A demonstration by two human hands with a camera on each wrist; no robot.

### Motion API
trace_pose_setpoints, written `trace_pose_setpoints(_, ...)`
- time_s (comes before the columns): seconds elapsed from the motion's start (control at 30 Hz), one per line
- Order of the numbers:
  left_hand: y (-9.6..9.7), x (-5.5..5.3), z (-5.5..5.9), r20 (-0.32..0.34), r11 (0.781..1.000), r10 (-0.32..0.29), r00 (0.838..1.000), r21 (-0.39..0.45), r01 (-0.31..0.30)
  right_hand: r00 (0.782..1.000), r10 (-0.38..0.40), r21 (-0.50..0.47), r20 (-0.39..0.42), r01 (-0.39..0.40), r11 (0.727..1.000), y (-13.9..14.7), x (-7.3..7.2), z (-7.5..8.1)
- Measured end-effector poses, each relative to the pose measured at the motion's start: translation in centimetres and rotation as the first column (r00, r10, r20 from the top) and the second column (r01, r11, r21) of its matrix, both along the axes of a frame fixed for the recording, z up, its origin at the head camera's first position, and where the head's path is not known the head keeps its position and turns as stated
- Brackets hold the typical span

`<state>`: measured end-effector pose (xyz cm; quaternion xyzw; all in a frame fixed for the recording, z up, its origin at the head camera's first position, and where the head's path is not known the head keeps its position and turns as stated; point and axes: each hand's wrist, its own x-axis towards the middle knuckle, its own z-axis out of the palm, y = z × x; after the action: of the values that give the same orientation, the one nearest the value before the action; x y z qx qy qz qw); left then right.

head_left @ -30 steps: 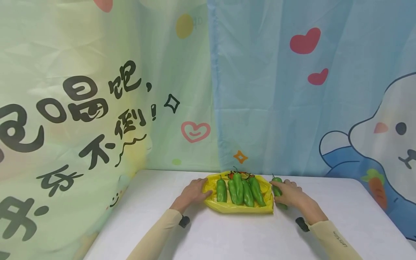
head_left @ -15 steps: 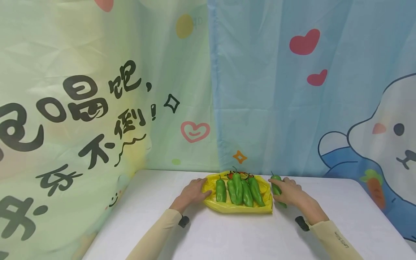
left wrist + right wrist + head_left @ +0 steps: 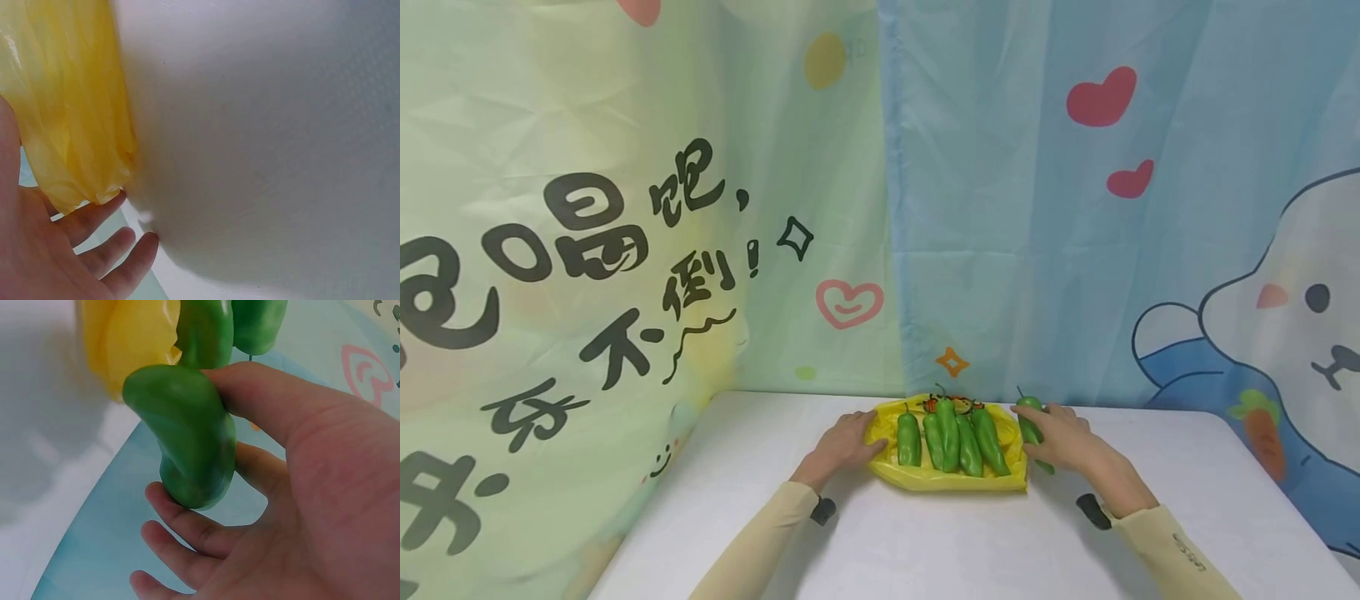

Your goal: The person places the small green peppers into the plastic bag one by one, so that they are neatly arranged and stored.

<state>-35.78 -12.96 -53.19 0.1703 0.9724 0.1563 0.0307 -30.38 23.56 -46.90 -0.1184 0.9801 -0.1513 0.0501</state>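
A yellow plastic bag (image 3: 951, 482) lies spread open on the white table, with several long green peppers (image 3: 949, 442) side by side in it. At its left rim is my left hand (image 3: 844, 442), holding the edge, the thumb on the inner side. From the left wrist, the bag's gathered side (image 3: 78, 106) lies against that hand, whose other fingers spread apart. My right hand (image 3: 1063, 437) pinches one more green pepper (image 3: 187, 431) between thumb and fingers, just beyond the bag's right rim. Part of this pepper is hidden behind the hand in the head view.
The white table (image 3: 925, 542) ends at a printed curtain (image 3: 970, 250) close behind the bag. Another curtain (image 3: 565, 333) runs along the left side. Dark wrist cameras (image 3: 1093, 512) sit on both wrists.
My right hand has moved slightly left and up with the pepper, bringing it nearer the bag's right rim. The left hand and the bag stay nearly still.
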Motion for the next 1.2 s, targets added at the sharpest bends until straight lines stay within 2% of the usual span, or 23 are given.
trace_pose_setpoints(0.4,0.0,0.3,0.2,0.002,1.000,-0.001,1.000,0.007,0.001,0.998,0.054,-0.010,-0.025,-0.054,0.998,-1.1,0.3,0.3)
trace_pose_setpoints(0.97,0.0,0.0,0.0,-0.001,1.000,0.000,1.000,-0.020,0.000,0.995,0.093,-0.010,-0.042,-0.093,0.996,-2.9,0.3,0.8)
trace_pose_setpoints(1.2,0.0,0.2,0.1,-0.001,1.000,0.004,1.000,-0.023,-0.004,0.996,0.091,-0.025,-0.023,-0.092,0.995,-3.6,0.0,0.5)
